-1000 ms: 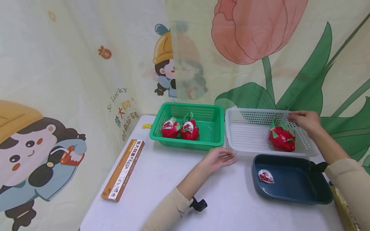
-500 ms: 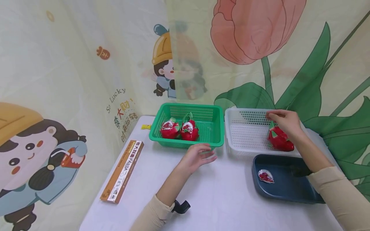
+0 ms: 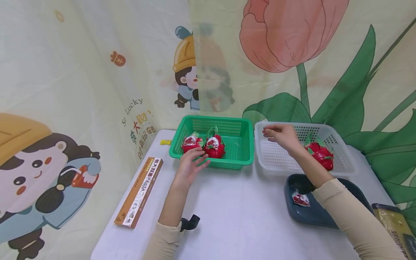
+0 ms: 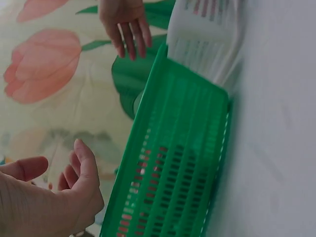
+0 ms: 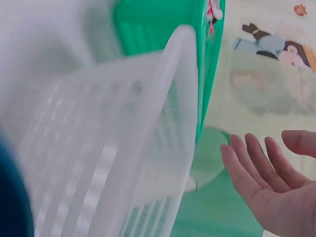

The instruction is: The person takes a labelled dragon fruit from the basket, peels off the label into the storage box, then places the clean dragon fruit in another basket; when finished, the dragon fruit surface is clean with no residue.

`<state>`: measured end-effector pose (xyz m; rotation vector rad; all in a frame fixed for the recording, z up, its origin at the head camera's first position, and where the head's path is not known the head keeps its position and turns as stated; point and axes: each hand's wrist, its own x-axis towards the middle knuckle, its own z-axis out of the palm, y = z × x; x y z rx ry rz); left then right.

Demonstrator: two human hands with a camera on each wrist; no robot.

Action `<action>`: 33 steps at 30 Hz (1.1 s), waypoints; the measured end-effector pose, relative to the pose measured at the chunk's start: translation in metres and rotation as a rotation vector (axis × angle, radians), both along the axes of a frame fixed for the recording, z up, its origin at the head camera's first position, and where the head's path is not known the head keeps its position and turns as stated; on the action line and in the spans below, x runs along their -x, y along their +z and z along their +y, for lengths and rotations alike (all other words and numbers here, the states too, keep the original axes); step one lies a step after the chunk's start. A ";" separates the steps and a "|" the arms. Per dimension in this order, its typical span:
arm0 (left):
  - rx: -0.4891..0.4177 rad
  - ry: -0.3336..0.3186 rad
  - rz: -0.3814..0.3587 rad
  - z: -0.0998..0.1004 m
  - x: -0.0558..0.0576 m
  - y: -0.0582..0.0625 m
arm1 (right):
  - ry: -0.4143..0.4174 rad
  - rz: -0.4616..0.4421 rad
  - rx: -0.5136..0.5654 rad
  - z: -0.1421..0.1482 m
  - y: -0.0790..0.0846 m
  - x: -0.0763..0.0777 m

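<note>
My left hand [image 3: 190, 166] hovers at the front left of the green basket [image 3: 243, 144], fingers loosely bent and holding nothing. Two red dragon fruits lie in that basket, the left one [image 3: 190, 143] and the right one [image 3: 217, 150], each with a round sticker on it. Over the left part of the white basket [image 3: 344, 160], my right hand [image 3: 282, 136] is held with nothing in its fingers. A third dragon fruit [image 3: 323, 157] sits at the right of the white basket, partly behind my forearm. In the right wrist view the right hand's fingers [image 5: 266, 173] are spread and relaxed.
A dark blue tray [image 3: 294, 213] with a loose sticker [image 3: 301, 199] stands before the white basket, partly under my right arm. A long pasta box [image 3: 139, 193] lies at left, a small yellow packet [image 3: 165, 142] behind it. A gold packet [image 3: 391, 227] lies at right.
My right hand has moved left across the white basket, past the dragon fruit. My left hand has moved left, from between the baskets to the green basket's front left. The fruits stay put.
</note>
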<state>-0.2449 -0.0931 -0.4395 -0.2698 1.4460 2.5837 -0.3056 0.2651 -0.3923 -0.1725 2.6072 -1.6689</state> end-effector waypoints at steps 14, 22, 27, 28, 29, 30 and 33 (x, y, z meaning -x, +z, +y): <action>-0.073 0.229 -0.012 -0.071 0.007 -0.004 | 0.107 -0.222 0.105 -0.065 -0.015 0.047; -0.036 0.298 -0.053 -0.089 0.011 -0.014 | 0.164 -0.435 0.180 -0.094 -0.027 0.077; -0.024 0.364 -0.068 -0.092 0.012 -0.020 | 0.156 -0.546 0.185 -0.109 -0.035 0.092; -0.018 0.377 -0.071 -0.093 0.012 -0.022 | 0.155 -0.557 0.178 -0.111 -0.036 0.094; -0.011 0.388 -0.075 -0.093 0.013 -0.023 | 0.157 -0.564 0.166 -0.114 -0.037 0.096; -0.014 0.398 -0.081 -0.094 0.014 -0.025 | 0.156 -0.569 0.158 -0.117 -0.038 0.097; -0.009 0.395 -0.092 -0.094 0.017 -0.030 | 0.144 -0.574 0.145 -0.125 -0.039 0.099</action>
